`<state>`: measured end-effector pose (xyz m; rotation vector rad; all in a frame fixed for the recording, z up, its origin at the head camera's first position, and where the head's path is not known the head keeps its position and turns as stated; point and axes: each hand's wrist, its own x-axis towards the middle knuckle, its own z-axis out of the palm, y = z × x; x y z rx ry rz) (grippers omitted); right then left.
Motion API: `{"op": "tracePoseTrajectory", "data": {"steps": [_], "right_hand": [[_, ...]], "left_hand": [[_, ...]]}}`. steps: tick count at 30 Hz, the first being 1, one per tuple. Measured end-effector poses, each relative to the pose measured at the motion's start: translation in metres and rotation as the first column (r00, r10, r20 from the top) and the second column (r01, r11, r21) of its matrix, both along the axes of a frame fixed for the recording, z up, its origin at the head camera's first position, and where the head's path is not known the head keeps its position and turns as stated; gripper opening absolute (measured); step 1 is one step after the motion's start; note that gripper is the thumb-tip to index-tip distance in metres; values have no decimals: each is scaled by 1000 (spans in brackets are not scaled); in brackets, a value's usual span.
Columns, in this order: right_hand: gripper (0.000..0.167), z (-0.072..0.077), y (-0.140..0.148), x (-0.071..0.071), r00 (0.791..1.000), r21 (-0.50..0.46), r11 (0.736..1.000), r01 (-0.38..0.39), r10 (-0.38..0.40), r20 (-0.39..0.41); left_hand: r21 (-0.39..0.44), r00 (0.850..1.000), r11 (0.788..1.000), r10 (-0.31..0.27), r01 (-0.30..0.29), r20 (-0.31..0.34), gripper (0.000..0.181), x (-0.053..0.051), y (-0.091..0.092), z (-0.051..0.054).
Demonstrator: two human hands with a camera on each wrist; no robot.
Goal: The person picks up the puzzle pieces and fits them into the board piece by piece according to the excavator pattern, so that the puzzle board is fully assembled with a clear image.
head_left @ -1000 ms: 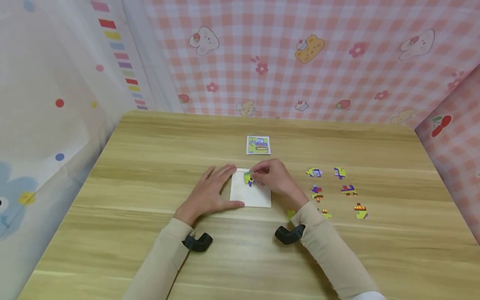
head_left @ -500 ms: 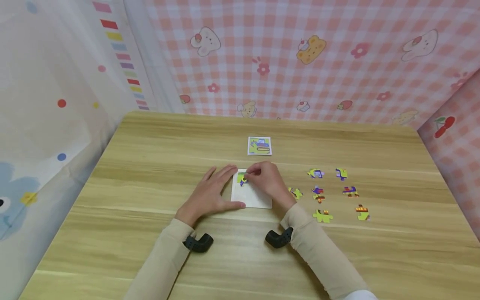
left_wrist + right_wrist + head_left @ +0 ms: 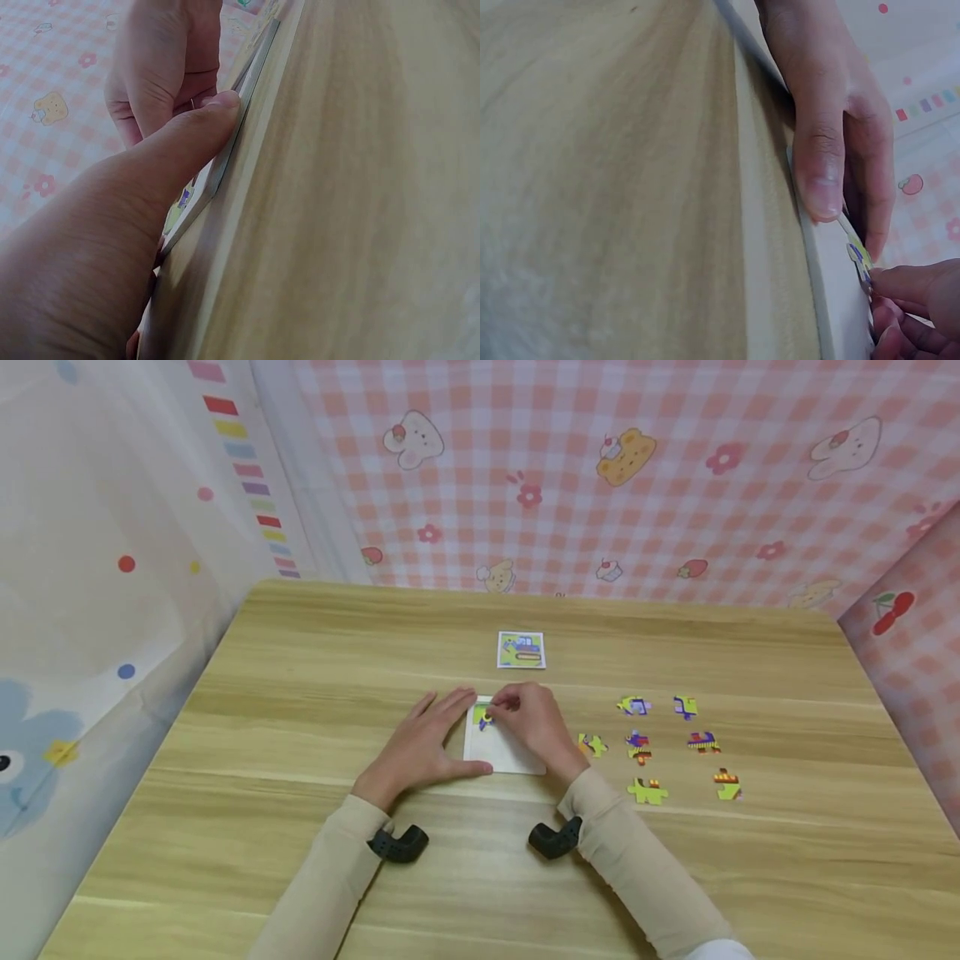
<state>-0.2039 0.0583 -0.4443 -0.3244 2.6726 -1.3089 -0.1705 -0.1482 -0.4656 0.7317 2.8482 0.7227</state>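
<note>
Head view puts the white board (image 3: 498,753) on the wooden table (image 3: 480,902), in front of the person, with both hands at it. A puzzle piece (image 3: 482,718), green with yellow and purple print, lies at the board's far left corner. The right hand (image 3: 529,717) is over the board's right part, its fingers bent together and pinching that piece by its right side. The left hand (image 3: 426,745) lies along the board's left side, its fingers extended and thumb apart; the fingertips reach the far left corner and the thumb rests at the near edge. Both wrist views show this thumb touching the board's edge.

Beyond the board, well apart from the hands, lies a picture card (image 3: 521,650) with a blue vehicle on green. Loose pieces (image 3: 647,791) are scattered over the table to the right, the nearest, a green and orange piece (image 3: 593,745), just beside the right wrist. Black bands (image 3: 403,844) sit at both wrists, over beige sleeves (image 3: 330,868). Pink checked cloth (image 3: 480,468) hangs behind the table.
</note>
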Motion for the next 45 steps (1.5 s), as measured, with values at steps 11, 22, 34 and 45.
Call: {"op": "tracePoseTrajectory", "data": {"steps": [11,22,34,45], "right_hand": [[8,-5,-2,1,998,-8,1000,21,-21,-52],[17,-1,-4,8,993,87,995,-45,55,-105],[24,2,-6,11,981,133,985,-114,133,-141],[25,3,-8,12,985,145,984,-106,125,-123]], "left_hand": [[10,1000,1000,-2,2,2,111,0,-1,-1],[14,1000,1000,-12,13,-18,110,-1,-1,-4],[-12,1000,1000,-27,27,-10,110,-2,-2,-3],[4,1000,1000,-5,5,17,113,-3,-6,-1]]}}
